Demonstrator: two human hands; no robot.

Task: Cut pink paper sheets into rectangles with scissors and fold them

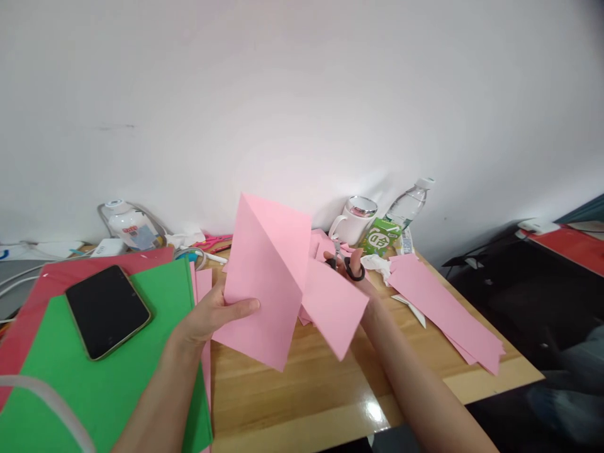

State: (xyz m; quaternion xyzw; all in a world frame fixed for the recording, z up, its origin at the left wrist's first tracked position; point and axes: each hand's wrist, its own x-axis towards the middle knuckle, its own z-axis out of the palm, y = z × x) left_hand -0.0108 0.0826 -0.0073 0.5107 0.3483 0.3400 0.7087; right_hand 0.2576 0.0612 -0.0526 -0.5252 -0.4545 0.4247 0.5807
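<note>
My left hand (221, 314) pinches a folded sheet of pink paper (264, 296), thumb on the near face, and holds it up above the table. A flap of the sheet hangs out to the right, in front of part of my right hand. In my right hand (363, 283) is a pair of scissors (355, 269) with black handles, the fingers through the loops. The paper hides most of the blades, so whether they touch it cannot be seen. More pink paper pieces (321, 244) lie behind the held sheet.
Green sheets (155, 302) with a phone (107, 311) on top lie at the left over red paper (51, 283). Pink strips (438, 308) rest at the right edge. Along the wall stand a white bottle (132, 226), a mug (356, 220), a green box (381, 236) and a water bottle (409, 204).
</note>
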